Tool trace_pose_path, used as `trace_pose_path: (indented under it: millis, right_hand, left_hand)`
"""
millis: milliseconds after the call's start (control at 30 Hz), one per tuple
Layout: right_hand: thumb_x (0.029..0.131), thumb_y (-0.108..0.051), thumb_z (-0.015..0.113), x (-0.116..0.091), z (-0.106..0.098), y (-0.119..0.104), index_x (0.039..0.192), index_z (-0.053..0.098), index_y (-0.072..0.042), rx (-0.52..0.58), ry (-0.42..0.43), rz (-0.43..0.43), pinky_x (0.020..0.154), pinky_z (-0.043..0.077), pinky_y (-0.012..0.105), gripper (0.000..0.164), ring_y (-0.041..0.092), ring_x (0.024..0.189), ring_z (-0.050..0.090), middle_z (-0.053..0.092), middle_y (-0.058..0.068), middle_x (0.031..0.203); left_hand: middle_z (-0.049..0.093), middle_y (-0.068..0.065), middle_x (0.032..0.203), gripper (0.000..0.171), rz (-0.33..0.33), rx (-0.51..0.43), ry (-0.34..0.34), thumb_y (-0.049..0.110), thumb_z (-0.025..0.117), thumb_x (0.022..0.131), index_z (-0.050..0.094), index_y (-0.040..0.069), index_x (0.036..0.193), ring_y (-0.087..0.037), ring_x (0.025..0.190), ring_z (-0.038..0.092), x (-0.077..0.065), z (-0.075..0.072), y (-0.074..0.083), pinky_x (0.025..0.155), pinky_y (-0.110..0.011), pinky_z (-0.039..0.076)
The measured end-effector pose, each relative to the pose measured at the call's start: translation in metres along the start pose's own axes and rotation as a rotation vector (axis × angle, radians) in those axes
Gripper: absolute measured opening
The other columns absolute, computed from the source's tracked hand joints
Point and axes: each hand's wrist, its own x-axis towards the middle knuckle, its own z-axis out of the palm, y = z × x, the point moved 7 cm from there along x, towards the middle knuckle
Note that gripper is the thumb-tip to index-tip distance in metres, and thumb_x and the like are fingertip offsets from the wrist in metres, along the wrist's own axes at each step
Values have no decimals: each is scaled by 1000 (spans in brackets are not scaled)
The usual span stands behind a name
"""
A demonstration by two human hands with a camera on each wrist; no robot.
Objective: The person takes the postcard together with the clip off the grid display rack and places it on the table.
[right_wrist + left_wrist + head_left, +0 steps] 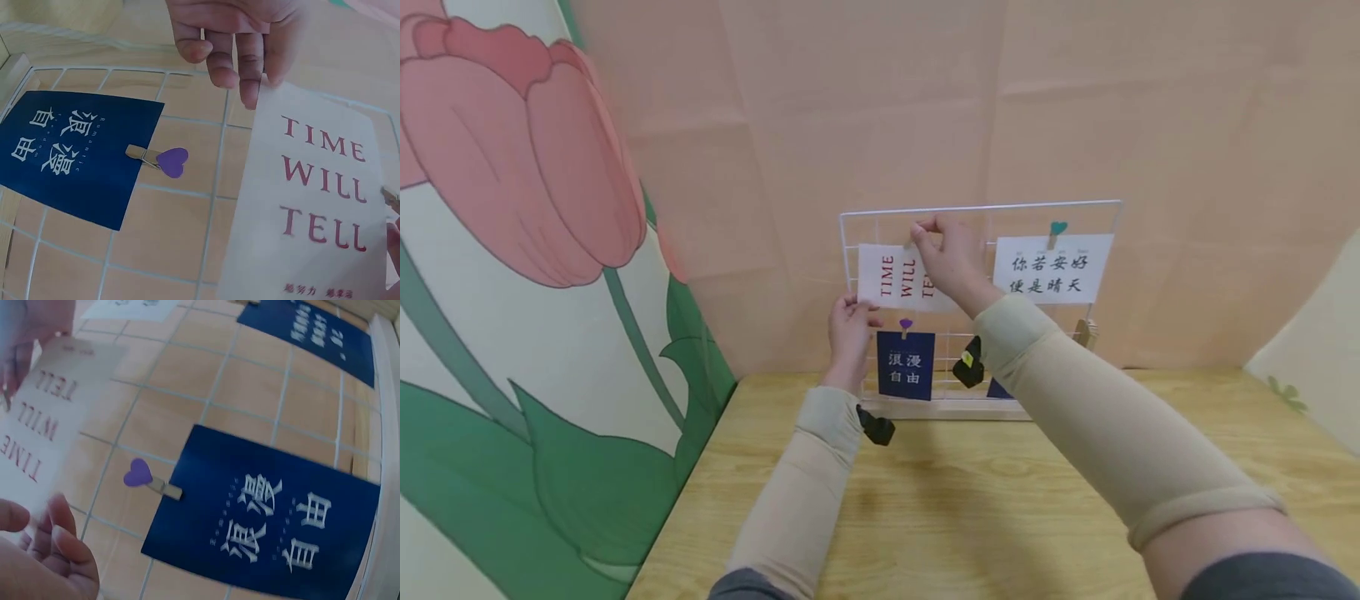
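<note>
At the back of a pale yellow wood-grain tabletop (940,500), before a peach cloth backdrop (865,100) and beside a panel printed with a large pink tulip (520,158): a white wire grid panel (925,209) upright on a pale wooden base (955,410). Reads "TIME WILL TELL" in red capitals on the white paper card (250,250) turned sideways at the grid's upper left, with a small line of Chinese characters after the capitals. Reads 浪漫 自由 on the navy paper card (269,512) below, under a wooden clip with a purple heart (137,473); reads 你若安好 便是晴天 on the white landscape card (1048,276) at upper right, under a wooden clip with a teal heart (1058,228). Lower right, a second navy card (306,340), mostly behind the right sleeve (1090,408) in the head view. Left hand (848,342) with thumb and fingers pinching the white paper card's lower left corner; right hand (958,258) grasping, between thumb and fingertips, a small wooden clip (390,196) on the same card's upper edge.
</note>
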Motion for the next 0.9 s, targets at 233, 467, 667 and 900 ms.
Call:
trace_pose_path:
  millis: [233,467,667,900]
  right_hand:
    - [101,-41,46,-13,-10,12,117,57,-9,113,-4,-6,72,54,34,37,23,92,61,54,10,132]
    - [100,-44,45,-26,-19,19,122,56,-11,85,2,-5,67,51,33,41,22,80,59,55,11,130]
    - [101,-42,45,-38,-19,27,119,56,-11,92,-17,3,49,44,27,37,24,60,55,55,10,131]
    - [101,-42,46,-50,-21,39,119,57,-7,91,-45,-9,49,44,26,40,20,66,57,53,13,134]
  left_hand:
    - [60,-9,91,8,-2,13,-55,11,47,101,52,5,106,-28,75,56,-2,-4,-5,57,-22,41]
    - [62,-18,100,11,18,44,-82,13,48,102,54,5,108,-21,70,54,-9,-10,1,56,-20,41]
    - [61,-6,89,12,16,46,-91,11,50,101,55,4,108,-25,72,55,-11,-17,2,56,-20,42]
    - [61,-6,87,9,17,71,-118,9,51,100,55,4,105,-20,69,53,-16,-21,2,56,-21,41]
